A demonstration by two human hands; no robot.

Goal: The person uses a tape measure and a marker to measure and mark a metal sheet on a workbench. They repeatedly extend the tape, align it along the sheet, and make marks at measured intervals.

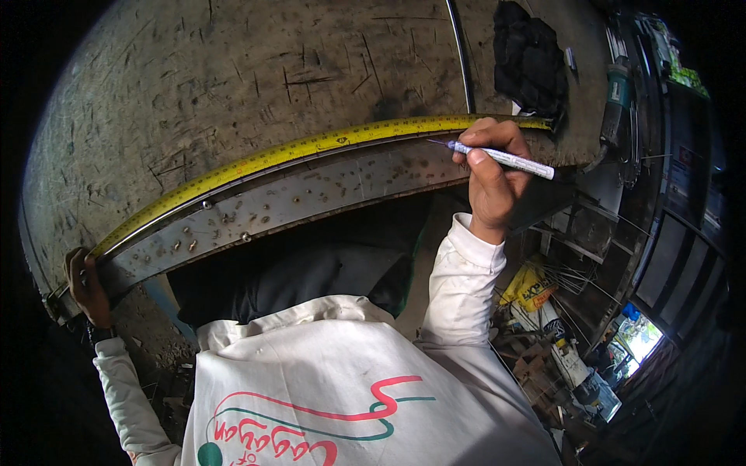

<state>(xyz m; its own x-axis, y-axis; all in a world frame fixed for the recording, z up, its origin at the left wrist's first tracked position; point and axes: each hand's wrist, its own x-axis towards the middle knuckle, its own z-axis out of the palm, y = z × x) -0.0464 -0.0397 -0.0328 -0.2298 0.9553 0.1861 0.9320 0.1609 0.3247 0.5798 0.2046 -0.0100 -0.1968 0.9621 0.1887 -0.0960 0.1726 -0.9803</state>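
Note:
A yellow tape measure (311, 145) is stretched along the near side of the worn workbench. Just in front of it runs a thin shiny metal rod (148, 224). At the far left, my left hand (88, 287) is closed around the left end of the tape and rod, by the bench corner; its grip is partly hidden. My right hand (497, 175) pinches a white marker pen (519, 162) between thumb and fingers. The pen's thin purple tip points left, over the bench edge just below the tape. The tape's right end shows past my right hand.
A pitted metal strip (280, 203) edges the workbench (233, 85). Another metal rod (460, 54) lies toward the back. Black cloth (530, 58) sits at back right, near a teal power tool (618, 89). Scrap and a yellow bag (531, 286) fill the floor on the right.

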